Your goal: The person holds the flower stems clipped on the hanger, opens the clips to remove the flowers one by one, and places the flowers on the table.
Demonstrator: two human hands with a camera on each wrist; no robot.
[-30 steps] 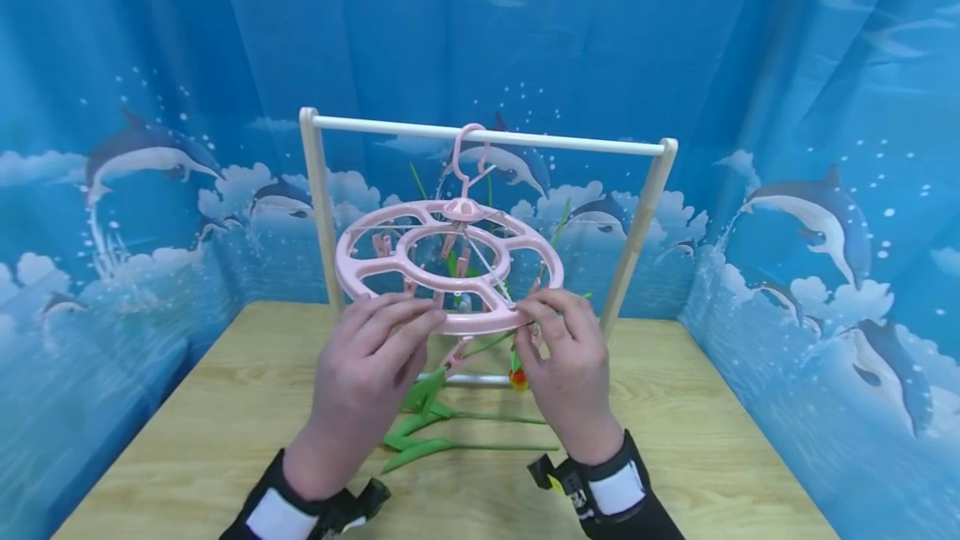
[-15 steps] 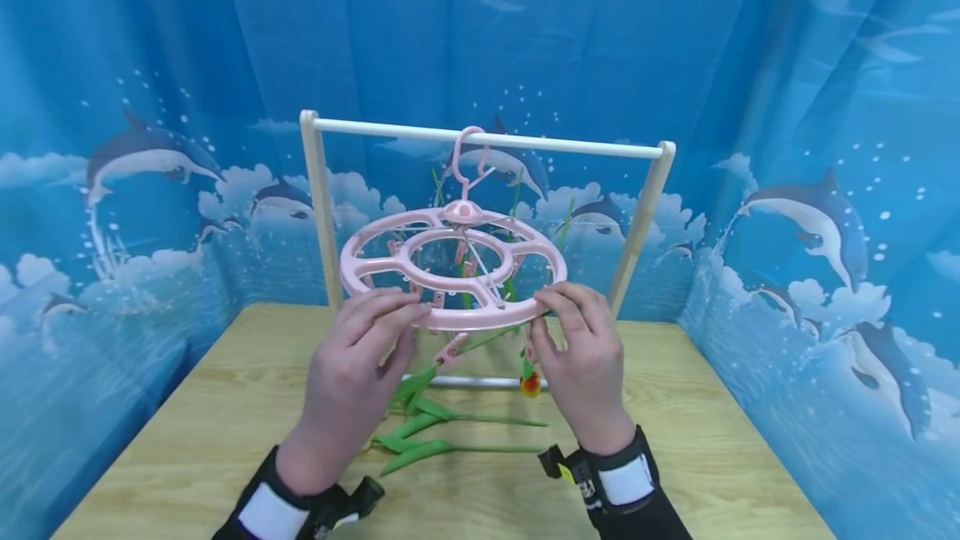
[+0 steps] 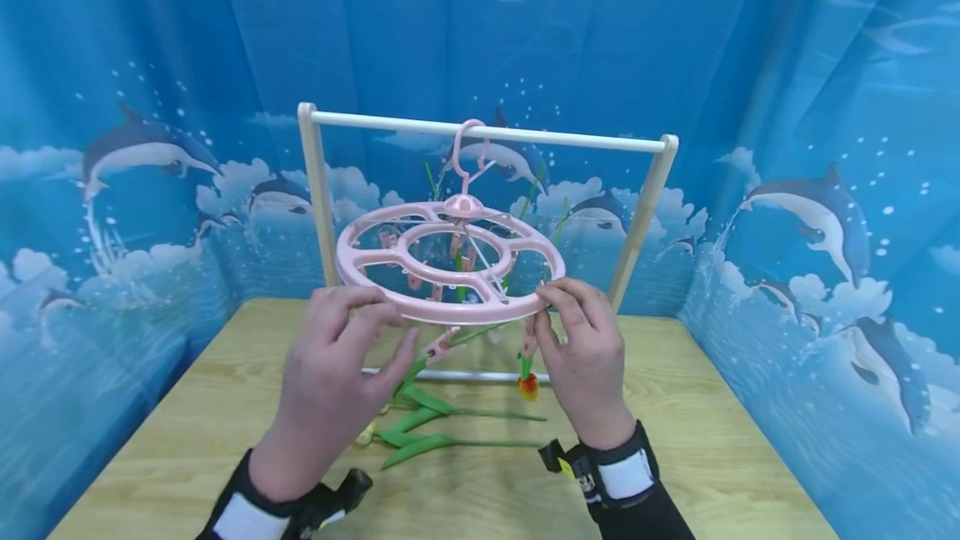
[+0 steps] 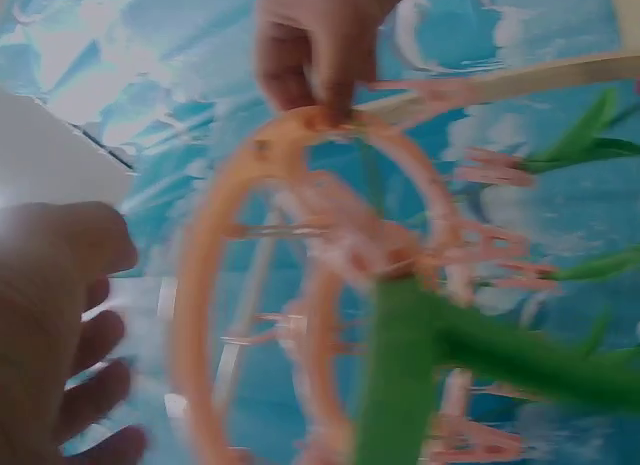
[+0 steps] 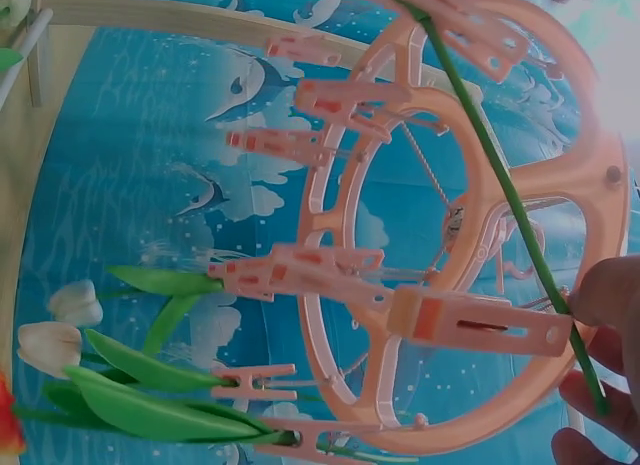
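A round pink clip hanger hangs by its hook from the white bar, its ring slightly tilted. My right hand pinches the ring's front right edge between thumb and fingers. Close to the front left edge is my left hand, fingers loosely bent and holding nothing; a small gap separates it from the ring in the left wrist view. Near it a pink clothespin grips a green tulip stem. A red-yellow tulip dangles head down by my right hand. More clipped tulips, some with white heads, show in the right wrist view.
The wooden stand holds up the white bar; a lower rod runs near the table. Artificial tulips lie on the wooden table in front. A blue dolphin-print curtain surrounds it.
My left hand has come off the ring and drawn back left and down. My right hand slid slightly right along the edge, then stayed there. The ring has turned a little.
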